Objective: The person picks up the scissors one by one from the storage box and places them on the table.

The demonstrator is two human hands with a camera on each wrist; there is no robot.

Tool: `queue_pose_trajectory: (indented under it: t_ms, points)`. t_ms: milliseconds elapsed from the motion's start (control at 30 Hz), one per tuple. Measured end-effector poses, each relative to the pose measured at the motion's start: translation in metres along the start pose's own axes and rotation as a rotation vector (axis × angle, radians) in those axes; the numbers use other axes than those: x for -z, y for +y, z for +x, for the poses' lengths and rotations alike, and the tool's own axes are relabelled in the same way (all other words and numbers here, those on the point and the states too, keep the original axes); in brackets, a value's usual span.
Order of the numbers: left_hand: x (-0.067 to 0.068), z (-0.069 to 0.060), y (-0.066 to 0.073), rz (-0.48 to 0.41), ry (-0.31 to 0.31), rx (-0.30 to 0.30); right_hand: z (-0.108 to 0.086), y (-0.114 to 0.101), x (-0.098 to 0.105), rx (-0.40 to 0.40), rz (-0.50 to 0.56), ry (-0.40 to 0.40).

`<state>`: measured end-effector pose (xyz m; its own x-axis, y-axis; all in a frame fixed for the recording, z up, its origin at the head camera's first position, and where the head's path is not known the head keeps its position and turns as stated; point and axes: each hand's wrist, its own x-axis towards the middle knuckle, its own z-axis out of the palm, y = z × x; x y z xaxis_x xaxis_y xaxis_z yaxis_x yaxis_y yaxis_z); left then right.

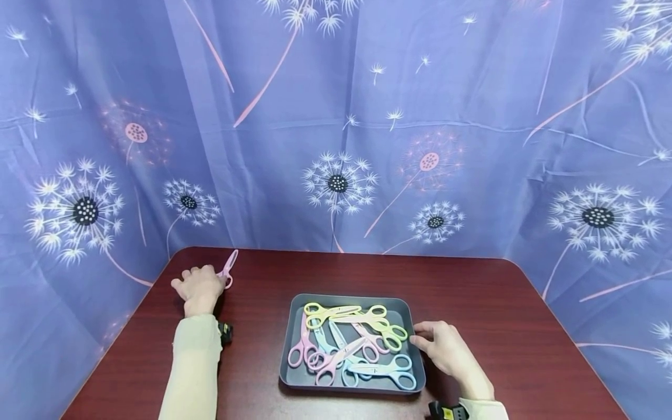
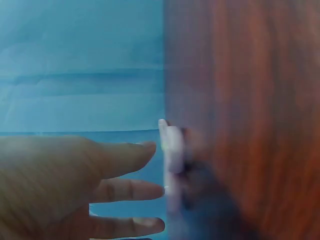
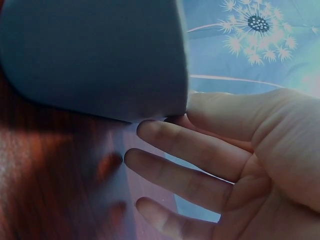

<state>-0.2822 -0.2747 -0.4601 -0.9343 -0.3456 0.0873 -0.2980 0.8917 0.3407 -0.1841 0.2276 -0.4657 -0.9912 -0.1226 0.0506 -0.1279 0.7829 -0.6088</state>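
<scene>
- The loose pink scissors [image 1: 228, 268] lie near the far left edge of the tabletop [image 1: 252, 361], just beside your left hand [image 1: 198, 286].
- Your left fingers are straight with gaps between them, tips toward those scissors; whether any of them touches, you cannot tell through the blur.
- Your right hand [image 1: 451, 356] is at the right wall of the gray tray [image 1: 352, 389], thumb meeting its edge, the other fingers straight and spread below.
- The head view gives you the tray's contents: yellow scissors [image 1: 333, 312], blue scissors [image 1: 385, 368] and more pink scissors [image 1: 336, 359], overlapping at various angles.
- From your right wrist you get only the tray's smooth outer side, but also the gaps between your fingers, which the head view hides.
- Your left wrist view shows the fingertips that the back of your hand covers from above.
- The tray is shallow and rectangular with rounded corners; the tabletop is glossy, reddish-brown and wood-grained.
- Behind it hangs a creased blue-violet cloth [image 1: 294, 146], printed with white and pink dandelions.
</scene>
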Motion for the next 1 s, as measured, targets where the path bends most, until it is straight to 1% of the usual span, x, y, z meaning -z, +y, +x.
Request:
queue_pose_trajectory:
  t_ms: [100,267,400,500,733,900,1000]
  points:
    - [0.006,-0.003,0.002,0.005,0.022,-0.009,-0.001,0.0,-0.002,-0.002,0.0,0.002]
    - [0.012,-0.007,0.005,-0.001,0.025,-0.022,-0.002,0.0,-0.003,0.004,-0.001,0.006]
    - [0.014,-0.013,0.01,-0.004,0.065,-0.064,-0.001,0.0,-0.001,0.007,-0.003,0.0]
    - [0.014,-0.02,0.019,0.006,0.097,-0.115,0.001,-0.001,0.001,0.009,-0.008,0.004]
    - [0.015,-0.04,0.045,0.048,0.116,-0.247,0.0,-0.002,0.002,0.032,-0.01,-0.004]
    - [0.014,-0.051,0.059,0.069,0.153,-0.351,0.0,-0.001,0.003,0.038,-0.007,0.0]
    - [0.014,-0.058,0.066,0.05,0.149,-0.418,-0.001,0.0,0.003,0.045,-0.01,-0.005]
